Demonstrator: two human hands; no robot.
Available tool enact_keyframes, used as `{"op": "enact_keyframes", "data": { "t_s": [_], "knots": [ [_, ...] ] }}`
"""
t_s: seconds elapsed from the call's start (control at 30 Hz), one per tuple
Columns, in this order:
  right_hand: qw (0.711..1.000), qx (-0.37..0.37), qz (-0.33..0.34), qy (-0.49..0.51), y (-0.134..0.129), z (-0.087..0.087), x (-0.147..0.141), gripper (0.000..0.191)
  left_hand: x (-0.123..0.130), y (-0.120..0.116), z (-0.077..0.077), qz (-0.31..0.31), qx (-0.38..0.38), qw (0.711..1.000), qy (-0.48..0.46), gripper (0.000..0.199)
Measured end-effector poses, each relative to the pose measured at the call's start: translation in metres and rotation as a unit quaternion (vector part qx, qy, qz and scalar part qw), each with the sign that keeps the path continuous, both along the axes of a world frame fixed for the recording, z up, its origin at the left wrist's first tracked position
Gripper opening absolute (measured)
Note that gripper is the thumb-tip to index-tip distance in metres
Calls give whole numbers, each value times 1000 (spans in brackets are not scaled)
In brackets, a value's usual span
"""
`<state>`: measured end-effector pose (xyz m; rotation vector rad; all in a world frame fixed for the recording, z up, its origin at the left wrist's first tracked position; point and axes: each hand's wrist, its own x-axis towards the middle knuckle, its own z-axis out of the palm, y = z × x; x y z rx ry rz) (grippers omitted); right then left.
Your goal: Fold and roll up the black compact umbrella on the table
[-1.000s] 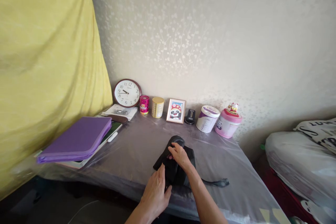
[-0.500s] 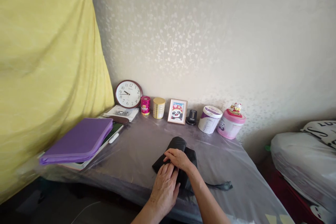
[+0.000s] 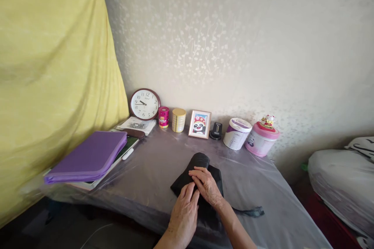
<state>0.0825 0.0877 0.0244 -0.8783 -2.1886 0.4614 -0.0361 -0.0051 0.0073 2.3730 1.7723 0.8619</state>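
While the plastic-covered table (image 3: 146,167) bears a purple folder (image 3: 90,153) at its left, a folded black fabric bundle (image 3: 185,177) lies near its front edge. Left hand (image 3: 184,212) and right hand (image 3: 208,186) rest on the bundle, fingers meeting; whether they pinch fabric, I cannot tell. A strap (image 3: 251,212) trails toward the table's right.

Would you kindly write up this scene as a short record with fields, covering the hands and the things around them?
left hand: laid on the black cloth, fingers extended
right hand: on the cloth too, its fingers meeting the left hand's
cloth: folded, near the table's front edge
strap: trailing on the table, right of the cloth
back row, left to right: clock, pink can, yellow tin, picture, black device, white tub, pink tub
on pink tub: figurine
left side: purple folder
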Motion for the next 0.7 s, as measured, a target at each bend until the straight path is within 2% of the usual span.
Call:
{"op": "enact_keyframes", "data": {
  "t_s": [0.17, 0.3, 0.53, 0.7],
  "knots": [
    [998, 24, 1, -51, 19, -7, 1, 25, 2, 4, -23, 20, 5, 999, 29, 57],
    [996, 14, -24, -84, 36, -8, -1, 30, 3, 5, -31, 31, 0, 999, 38, 60],
    [993, -14, -62, -104, 68, -8, 0, 32, 4, 2, -26, 69, -60, 995, 40, 56],
    [988, -57, -84, -114, 89, -12, -2, 34, 2, 3, -18, 59, -113, 991, 47, 57]
  ]
}}
